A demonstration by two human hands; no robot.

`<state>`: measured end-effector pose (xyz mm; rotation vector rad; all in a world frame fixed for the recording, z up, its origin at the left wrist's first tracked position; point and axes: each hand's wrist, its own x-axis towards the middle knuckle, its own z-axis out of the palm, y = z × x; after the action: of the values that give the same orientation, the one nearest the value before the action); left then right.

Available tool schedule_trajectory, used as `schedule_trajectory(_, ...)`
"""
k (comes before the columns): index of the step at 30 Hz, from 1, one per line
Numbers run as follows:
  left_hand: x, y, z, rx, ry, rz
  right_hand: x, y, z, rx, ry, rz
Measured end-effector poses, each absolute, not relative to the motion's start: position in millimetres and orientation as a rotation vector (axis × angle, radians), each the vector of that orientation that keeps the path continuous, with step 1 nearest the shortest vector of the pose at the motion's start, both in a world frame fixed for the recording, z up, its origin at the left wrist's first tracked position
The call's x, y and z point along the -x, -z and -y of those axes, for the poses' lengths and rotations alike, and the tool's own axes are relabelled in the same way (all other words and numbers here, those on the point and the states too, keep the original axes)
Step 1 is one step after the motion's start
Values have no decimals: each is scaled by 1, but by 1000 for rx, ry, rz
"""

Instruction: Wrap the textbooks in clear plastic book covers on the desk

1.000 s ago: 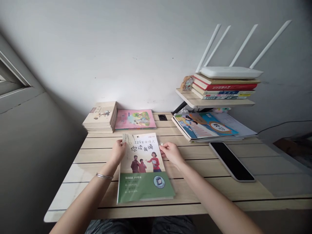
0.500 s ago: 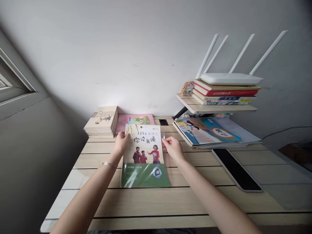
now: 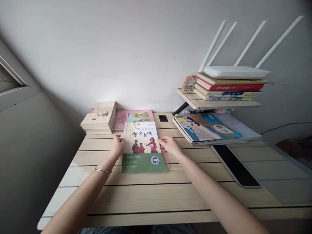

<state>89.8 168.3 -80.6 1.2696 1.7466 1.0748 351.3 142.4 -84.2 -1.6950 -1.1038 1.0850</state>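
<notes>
A white-and-green book [image 3: 143,148] with people drawn on its cover lies flat on the wooden desk [image 3: 170,195], its top edge over a pink book [image 3: 134,115]. My left hand [image 3: 117,146] grips the book's left edge, fingers curled on it. My right hand [image 3: 168,145] pinches the right edge at about the same height. A thin bracelet sits on my left wrist.
A stack of beige books [image 3: 99,118] stands at the back left. Colourful books [image 3: 207,127] lie back right under a small shelf [image 3: 219,104] bearing more books and a white router [image 3: 236,72]. A black phone [image 3: 235,165] lies to the right.
Both hands have slid the white-and-green book away from me across the desk, so its top now overlaps the pink book. The hands kept their hold on its edges.
</notes>
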Motion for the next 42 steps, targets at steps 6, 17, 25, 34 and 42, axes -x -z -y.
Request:
schedule_trajectory(6,-88,84,-163,-1238,-1086,-1699,-347,86,-149,1727,-1099,1057)
schedule_trajectory(17,-102,80,-161,-985,-1148,-1506,-345,80,-147,1682,-1068,988)
schedule_trajectory(25,-102,72,-153,-817,-1108,-1241,-345,91,-150,1664,-1023,990)
schedule_trajectory(34,-101,74,-151,-807,-1083,-1111,-343,91,-148,1653,-1015,982)
schedule_trajectory(42,-101,81,-155,-828,-1125,-1206,-344,87,-150,1678,-1047,1013)
